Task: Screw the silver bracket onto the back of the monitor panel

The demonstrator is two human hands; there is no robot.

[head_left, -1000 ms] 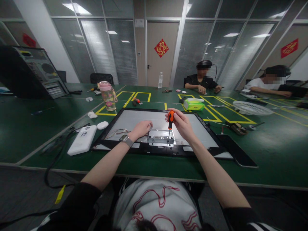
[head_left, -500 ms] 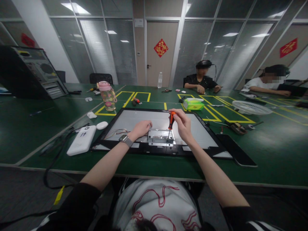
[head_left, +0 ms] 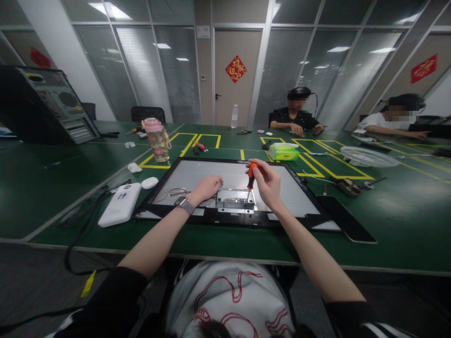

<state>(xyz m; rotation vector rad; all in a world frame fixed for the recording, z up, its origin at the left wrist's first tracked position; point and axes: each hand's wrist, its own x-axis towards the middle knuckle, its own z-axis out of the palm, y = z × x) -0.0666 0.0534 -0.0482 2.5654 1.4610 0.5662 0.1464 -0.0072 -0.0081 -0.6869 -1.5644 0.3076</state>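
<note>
Head view: the right hand [head_left: 269,183] was wrapped around the orange-and-black handle of a screwdriver [head_left: 251,178], its shaft pointing down, slightly tilted, to the 3 o'clock end of a silver metal bracket [head_left: 232,205]; whether the tip sat in a screw was too small to tell. The bracket lay towards 6 o'clock on a grey, black-edged panel [head_left: 296,197], flat on the green bench [head_left: 218,246]. The left hand [head_left: 208,188], apart from the right, hung loosely curled at the bracket's 10 o'clock corner; whether it touched the metal I could not tell. Thin wires [head_left: 171,193] lay on the panel at the bracket's 9 o'clock. Around the panel, a white power bank [head_left: 120,205] lay at 9 o'clock, a pink-lidded bottle [head_left: 157,143] stood at 10, a green tissue pack [head_left: 283,152] was at 2, and a black slab [head_left: 347,219] lay just beside it between 3 and 4. A co-worker in black [head_left: 295,119] sat across the bench at 1 o'clock.
</note>
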